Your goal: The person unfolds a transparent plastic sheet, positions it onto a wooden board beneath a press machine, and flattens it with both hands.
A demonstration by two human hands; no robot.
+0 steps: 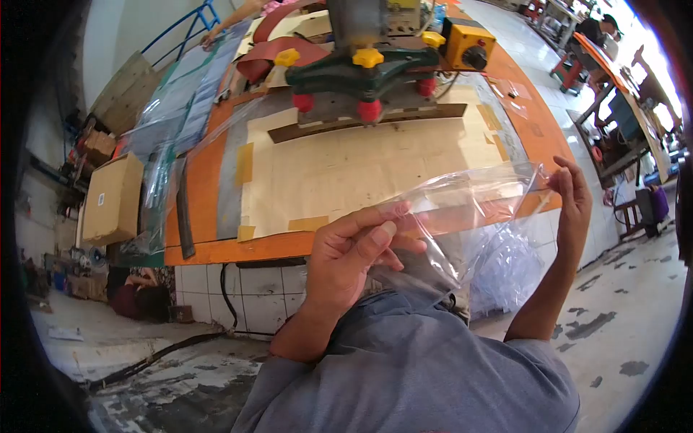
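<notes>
A clear plastic sheet (473, 191) stretches between my two hands above the near edge of the work table, its lower part hanging in folds before my shirt. My left hand (350, 252) pinches it between thumb and fingers at the left side. At the right, my right hand (572, 193) grips a corner with its fingertips. Beyond the hands lies a pale board (325, 173) taped to the table. Over its far part stands a press head (364, 72) with yellow knobs and red feet, and a dark metal bar (368, 123) beneath it.
Clear sheets (180, 101) are piled at the left, near a cardboard box (112, 198). A yellow control box (468, 45) sits beside the press. Crumpled plastic (505, 267) fills a bag below the table's right edge. Other people are at the far right, lower left and top.
</notes>
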